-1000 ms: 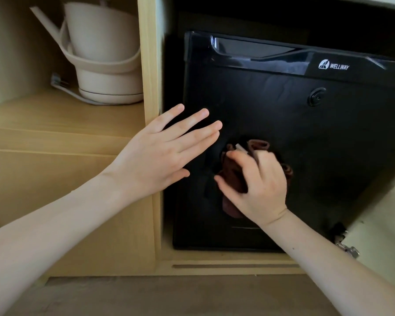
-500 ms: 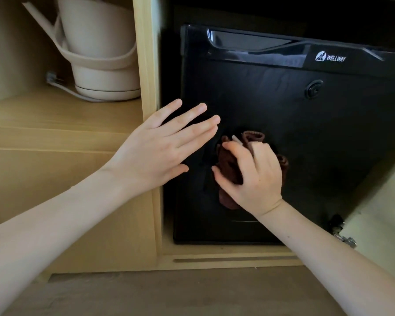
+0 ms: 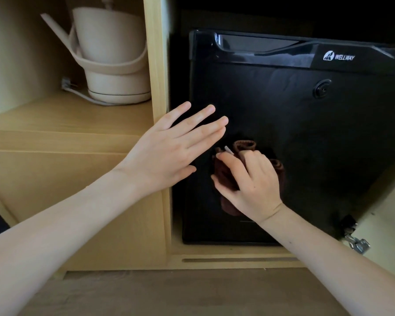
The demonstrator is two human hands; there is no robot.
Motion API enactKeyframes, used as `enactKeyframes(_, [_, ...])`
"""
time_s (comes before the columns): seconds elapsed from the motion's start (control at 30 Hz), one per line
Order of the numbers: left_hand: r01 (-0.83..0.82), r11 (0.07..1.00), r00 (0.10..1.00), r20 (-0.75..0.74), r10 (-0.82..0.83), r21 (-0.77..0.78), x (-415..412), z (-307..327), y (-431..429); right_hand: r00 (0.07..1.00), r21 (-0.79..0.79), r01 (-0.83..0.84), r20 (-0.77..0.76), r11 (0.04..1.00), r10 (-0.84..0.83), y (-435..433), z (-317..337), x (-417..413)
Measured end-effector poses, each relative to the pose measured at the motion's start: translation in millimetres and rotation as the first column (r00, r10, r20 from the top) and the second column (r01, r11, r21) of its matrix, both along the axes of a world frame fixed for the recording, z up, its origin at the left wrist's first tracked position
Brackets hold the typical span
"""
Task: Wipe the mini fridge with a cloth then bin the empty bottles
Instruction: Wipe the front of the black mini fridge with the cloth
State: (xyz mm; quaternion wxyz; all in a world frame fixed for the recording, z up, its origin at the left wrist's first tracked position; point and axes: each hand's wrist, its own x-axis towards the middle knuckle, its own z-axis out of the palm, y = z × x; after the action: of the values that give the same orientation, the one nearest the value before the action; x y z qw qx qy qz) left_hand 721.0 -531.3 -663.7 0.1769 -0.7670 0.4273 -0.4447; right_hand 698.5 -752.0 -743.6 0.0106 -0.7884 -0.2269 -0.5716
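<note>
A black mini fridge (image 3: 306, 133) with its door closed stands inside a light wooden cabinet. A bunched dark brown cloth (image 3: 225, 172) lies against the lower left of the fridge door, and my right hand (image 3: 251, 185) grips it and presses it to the door. My left hand (image 3: 169, 147) is flat with straight, spread fingers over the fridge's left edge and the cabinet post. Whether it touches the door I cannot tell. No bottles are in view.
A beige electric kettle (image 3: 110, 58) with a cord stands on the wooden shelf (image 3: 55, 117) to the left. A vertical cabinet post (image 3: 156, 65) separates shelf and fridge. The open cabinet door with a metal hinge (image 3: 356, 242) is at lower right. Wood floor lies below.
My right hand and the cloth have shifted slightly up the fridge door, still in the lower left area. My left hand stays flat in about the same place.
</note>
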Motion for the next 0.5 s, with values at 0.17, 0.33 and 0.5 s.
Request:
enactKeyframes(0.17, [0.001,1.000,1.000,-0.001,-0.001,0.007,1.2,0.4,-0.4,0.999,-0.276,-0.029,-0.040,0.961,0.018,13.2,-24.3,2.2])
enactKeyframes(0.33, [-0.002,1.000,1.000,-0.025,0.002,-0.003,-1.8,2.4,-0.8,0.999,-0.309,-0.034,-0.049,0.950,0.019,9.7,-22.1,1.4])
enactKeyframes(0.5, [0.007,1.000,0.999,-0.032,-0.007,0.001,-3.2,3.8,-2.1,0.997,-0.209,-0.031,-0.082,0.977,0.014,-2.7,-14.0,-3.8])
